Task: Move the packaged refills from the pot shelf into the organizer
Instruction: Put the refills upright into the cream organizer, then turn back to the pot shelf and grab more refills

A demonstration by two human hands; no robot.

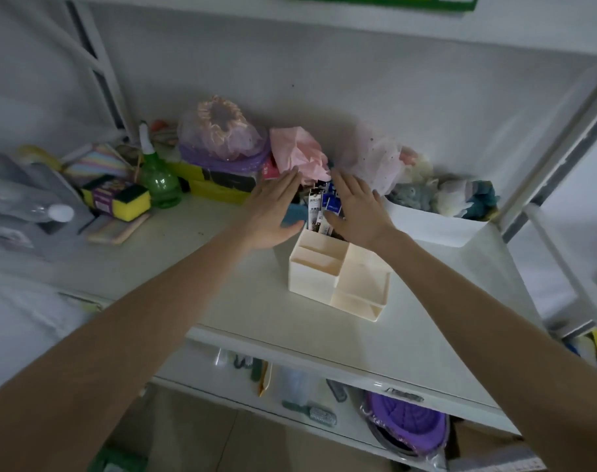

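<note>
Both hands out over the white shelf [174, 247], palms turned inward toward each other. Left hand [277, 212] flat, fingers straight and together, gripping nothing, just left of the packaged refills [320, 207]. Right hand [356, 209] likewise flat with straight fingers, gripping nothing, just right of the same bundle. Whether either palm actually touches the packets: cannot tell.

Refills standing upright in the rear compartment of the cream organizer [339, 277], dark and blue printed packets bunched between the two hands. Front compartments of the organizer holding nothing visible (shallow trays at the near side, taller cells behind).

Just behind the hands, a crumpled pink bag [298, 151]. To the left, a green spray bottle [159, 178], a yellow sponge pack [118, 197], and a purple-and-pink bundle on a yellow box [218, 187]. To the right, a white bin [433, 226] filled with soft fluffy items. Below the shelf edge, a lower shelf with a purple round object [407, 422] and a small brush [312, 412].
</note>
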